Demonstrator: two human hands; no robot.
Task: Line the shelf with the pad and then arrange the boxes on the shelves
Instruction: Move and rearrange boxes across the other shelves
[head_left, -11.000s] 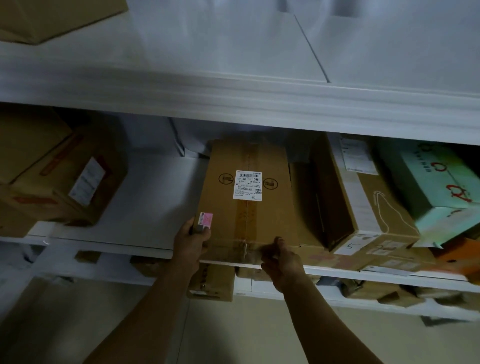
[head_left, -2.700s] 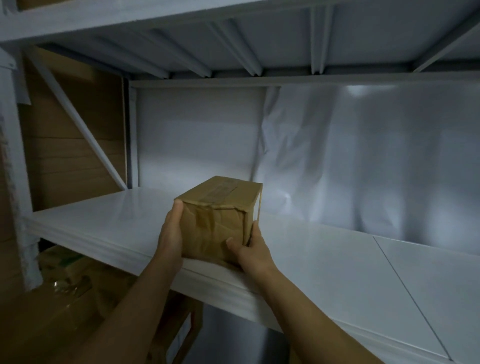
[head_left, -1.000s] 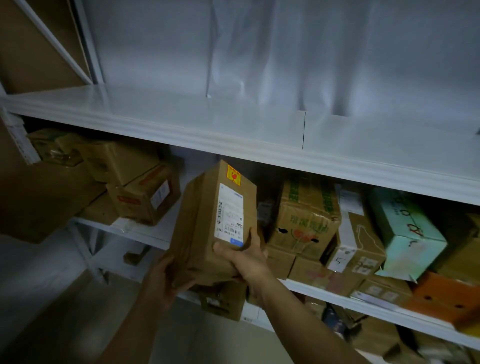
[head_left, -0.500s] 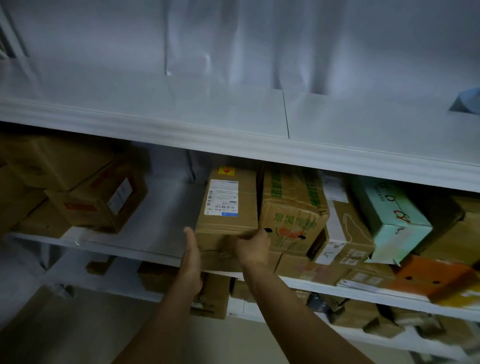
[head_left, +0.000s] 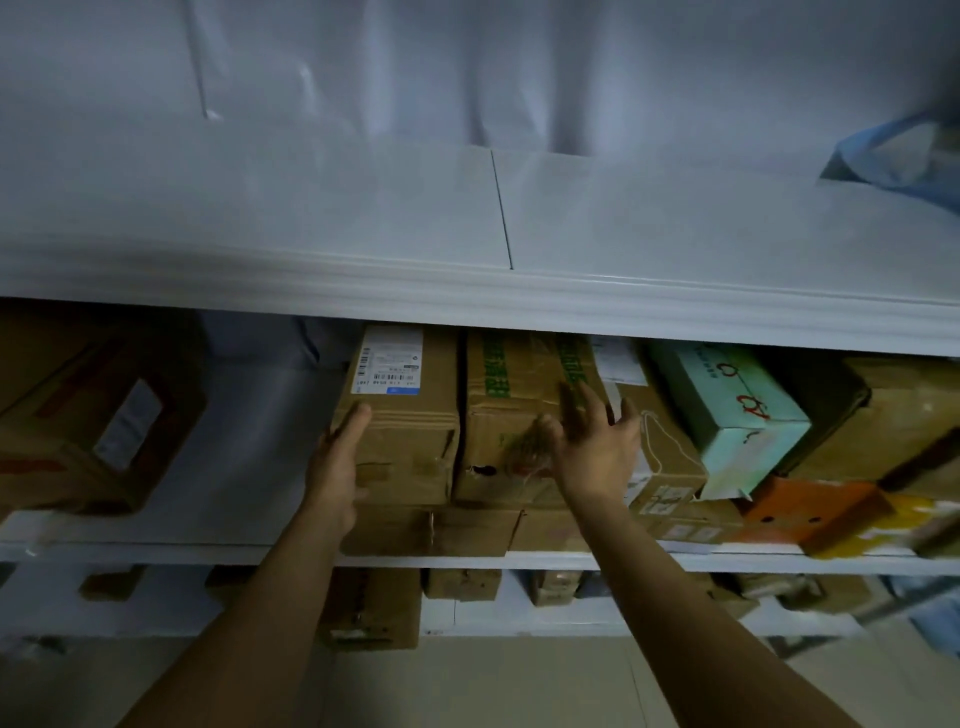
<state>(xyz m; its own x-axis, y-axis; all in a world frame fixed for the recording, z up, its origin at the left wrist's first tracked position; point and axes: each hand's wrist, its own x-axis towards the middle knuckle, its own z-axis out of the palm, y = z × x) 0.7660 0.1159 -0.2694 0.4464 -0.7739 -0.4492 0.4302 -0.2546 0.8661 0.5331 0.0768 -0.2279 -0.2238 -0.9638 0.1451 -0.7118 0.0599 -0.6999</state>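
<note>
A brown labelled box (head_left: 410, 426) stands on a flat carton on the middle shelf (head_left: 156, 545). My left hand (head_left: 337, 457) lies flat against its left side, fingers straight. To its right stands a brown box with green print (head_left: 509, 415). My right hand (head_left: 592, 447) is spread open in front of that box, and whether it touches the cardboard is unclear. The white pad (head_left: 363, 208) covers the upper shelf in two sheets that meet at a seam.
On the middle shelf a taped brown box (head_left: 104, 415) sits at the left; a mint-green box (head_left: 727, 410), an orange box (head_left: 810, 514) and more brown cartons crowd the right. Small boxes stand on the lower shelf (head_left: 467, 618). A blue bag (head_left: 904, 156) lies on the upper shelf.
The labelled box has slid further back on the middle shelf, beside the green-printed box. My right hand has left it and moved right, fingers spread; my left hand stays on its side.
</note>
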